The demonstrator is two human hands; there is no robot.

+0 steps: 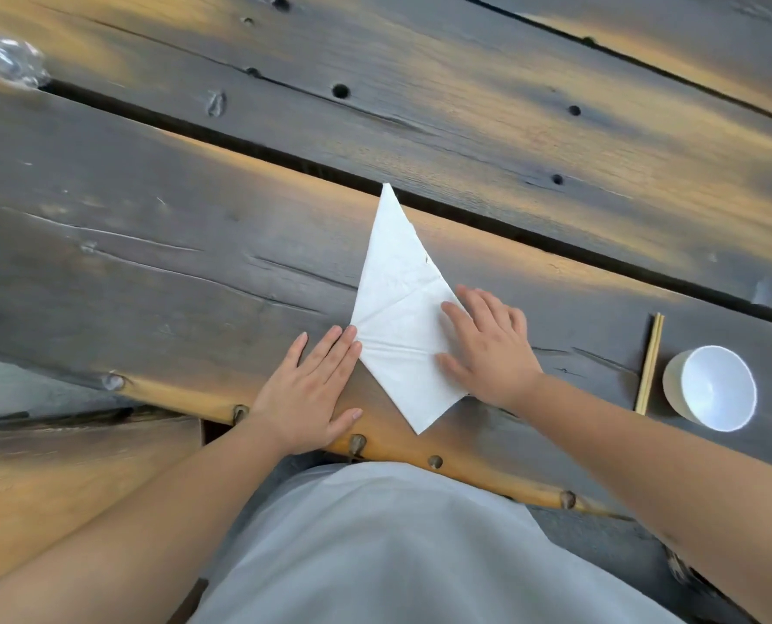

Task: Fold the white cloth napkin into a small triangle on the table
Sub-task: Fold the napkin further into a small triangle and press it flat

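Note:
The white napkin (397, 308) lies flat on the dark wooden table (150, 263) as a long triangle, one tip pointing away from me and another toward the near edge. Creases cross its middle. My left hand (312, 389) rests flat on the wood, fingers together, fingertips touching the napkin's left corner. My right hand (487, 349) lies palm down on the napkin's right side, fingers spread, pressing it flat. Neither hand grips anything.
A white bowl (712, 389) stands at the right, with a pair of wooden chopsticks (649, 362) just left of it. Crumpled clear plastic (8, 60) lies at the far left. Dark gaps (240, 141) run between the planks. The table's near edge (420, 457) is rough.

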